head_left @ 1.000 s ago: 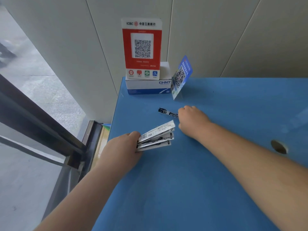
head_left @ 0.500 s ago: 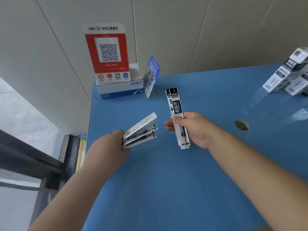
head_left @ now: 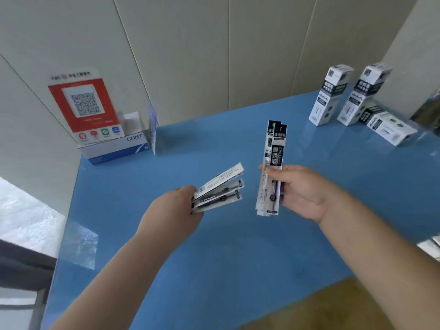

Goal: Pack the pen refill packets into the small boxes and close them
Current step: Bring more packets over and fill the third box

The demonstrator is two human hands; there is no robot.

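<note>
Refill packets were gripped upright by the right hand, a fanned stack by the left hand; "CHNT" was read on a box.

blurred QR sign, packet print unreadable

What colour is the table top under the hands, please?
Plain blue; the table top shows clearly in the head view.

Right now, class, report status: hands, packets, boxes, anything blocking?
Left hand grips fanned packets. Right hand holds upright packets. Boxes far right, none filled. Blue table between is open.
</note>
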